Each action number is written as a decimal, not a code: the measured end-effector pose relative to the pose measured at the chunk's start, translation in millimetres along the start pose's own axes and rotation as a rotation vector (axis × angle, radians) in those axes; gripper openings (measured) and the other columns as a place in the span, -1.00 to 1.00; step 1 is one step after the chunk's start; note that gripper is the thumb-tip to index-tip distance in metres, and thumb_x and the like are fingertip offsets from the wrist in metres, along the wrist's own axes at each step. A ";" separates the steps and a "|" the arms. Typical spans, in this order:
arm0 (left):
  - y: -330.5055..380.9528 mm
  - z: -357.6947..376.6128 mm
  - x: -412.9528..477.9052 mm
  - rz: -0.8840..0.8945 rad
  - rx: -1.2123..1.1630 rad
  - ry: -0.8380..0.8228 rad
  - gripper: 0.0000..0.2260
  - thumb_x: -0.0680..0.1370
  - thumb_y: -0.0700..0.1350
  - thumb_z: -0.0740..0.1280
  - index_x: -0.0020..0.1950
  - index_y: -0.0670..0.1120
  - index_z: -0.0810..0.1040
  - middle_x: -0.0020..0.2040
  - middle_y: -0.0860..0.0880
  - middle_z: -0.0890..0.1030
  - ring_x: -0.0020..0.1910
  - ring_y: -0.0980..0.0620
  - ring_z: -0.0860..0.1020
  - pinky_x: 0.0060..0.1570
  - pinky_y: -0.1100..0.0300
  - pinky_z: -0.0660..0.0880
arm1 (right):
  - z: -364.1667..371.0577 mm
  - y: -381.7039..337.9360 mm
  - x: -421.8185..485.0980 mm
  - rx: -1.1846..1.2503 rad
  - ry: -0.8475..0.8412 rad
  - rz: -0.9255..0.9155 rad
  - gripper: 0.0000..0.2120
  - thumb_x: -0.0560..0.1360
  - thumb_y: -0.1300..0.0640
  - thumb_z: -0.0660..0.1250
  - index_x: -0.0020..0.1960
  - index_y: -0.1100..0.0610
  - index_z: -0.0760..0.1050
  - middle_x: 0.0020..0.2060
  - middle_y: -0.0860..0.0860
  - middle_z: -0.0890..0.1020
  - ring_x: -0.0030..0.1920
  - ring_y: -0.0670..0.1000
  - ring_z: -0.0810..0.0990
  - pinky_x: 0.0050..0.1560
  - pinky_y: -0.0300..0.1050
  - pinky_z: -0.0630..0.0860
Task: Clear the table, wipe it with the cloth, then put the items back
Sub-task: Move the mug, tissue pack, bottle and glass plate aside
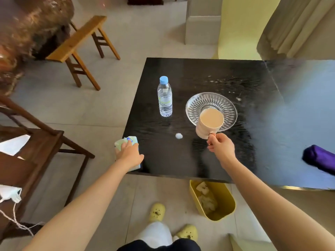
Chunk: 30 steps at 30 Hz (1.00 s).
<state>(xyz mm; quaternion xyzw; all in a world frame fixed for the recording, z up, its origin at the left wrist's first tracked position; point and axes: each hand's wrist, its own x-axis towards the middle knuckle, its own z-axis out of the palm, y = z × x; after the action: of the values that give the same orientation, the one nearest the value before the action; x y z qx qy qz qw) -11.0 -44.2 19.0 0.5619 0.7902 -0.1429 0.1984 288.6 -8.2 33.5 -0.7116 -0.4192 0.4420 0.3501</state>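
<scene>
Left hand [129, 153] lies flat on the cloth [121, 142] at the counter [181, 160], near-left corner. Right hand [220, 146] pinches the mug [208, 125] handle above it.

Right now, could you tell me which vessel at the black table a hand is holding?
The pale mug of milky tea: the right hand grips its handle. The clear plastic bottle and ribbed glass bowl stand untouched.

Cloth [130, 139] partly under left hand [129, 154]

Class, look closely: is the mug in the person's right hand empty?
No, the mug, held by its handle in the right hand, is nearly full of a pale brown liquid.
</scene>
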 end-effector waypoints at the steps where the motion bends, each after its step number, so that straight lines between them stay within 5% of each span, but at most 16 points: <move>1: -7.3 1.9 0.8 -0.049 -0.018 0.013 -0.43 0.52 0.12 0.24 0.47 -0.02 0.19 0.54 -0.11 0.05 0.50 -0.18 0.04 0.40 -0.13 0.16 | 5.3 -4.2 0.3 -0.005 -0.018 -0.009 -0.80 0.55 0.05 0.23 -0.08 0.16 0.55 -0.22 0.02 0.63 -0.28 -0.04 0.57 -0.07 -0.08 0.57; 5: -25.1 22.2 2.4 -0.236 -0.250 -0.118 -0.22 0.44 0.20 0.32 0.51 0.03 -0.03 0.53 -0.18 -0.18 0.48 -0.33 0.01 0.40 -0.16 0.17 | 20.8 -18.4 -1.7 -0.023 -0.068 -0.051 -0.80 0.55 0.06 0.24 -0.04 0.17 0.56 -0.22 0.01 0.63 -0.25 -0.04 0.58 -0.06 -0.10 0.58; 8: -23.2 41.6 -0.1 -0.240 -0.378 -0.114 -0.25 0.43 0.16 0.34 0.50 0.06 0.01 0.53 -0.20 -0.11 0.39 -0.32 0.21 0.33 -0.04 0.30 | 25.4 -23.1 -2.8 -0.041 -0.083 -0.070 -0.81 0.55 0.06 0.25 -0.06 0.17 0.55 -0.22 0.01 0.64 -0.26 -0.04 0.58 -0.07 -0.09 0.58; 18: -14.9 53.3 1.6 -0.346 -0.557 0.150 -0.78 0.53 -0.11 0.28 0.13 -0.18 0.44 0.44 -0.14 0.23 0.22 -0.29 0.29 0.09 -0.08 0.43 | 15.3 -31.2 -1.1 -0.095 -0.094 -0.103 -0.79 0.53 0.09 0.25 -0.06 0.23 0.55 -0.25 0.02 0.63 -0.27 -0.02 0.56 -0.15 -0.16 0.54; 30: 9.3 10.0 0.4 -0.246 -0.497 0.250 -0.77 0.56 -0.15 0.18 0.17 -0.21 0.46 0.30 -0.15 0.43 0.21 -0.21 0.38 0.06 -0.02 0.41 | -13.2 -46.5 3.4 -0.082 -0.087 -0.146 -0.75 0.50 0.08 0.25 -0.08 0.27 0.54 -0.26 0.01 0.63 -0.31 -0.04 0.58 -0.04 -0.03 0.59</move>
<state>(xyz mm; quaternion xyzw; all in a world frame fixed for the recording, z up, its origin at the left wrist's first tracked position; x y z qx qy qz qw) -0.8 -45.4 10.0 0.4094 0.8814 0.1022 0.2124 288.3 12.0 77.5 -0.6731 -0.5023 0.4282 0.3335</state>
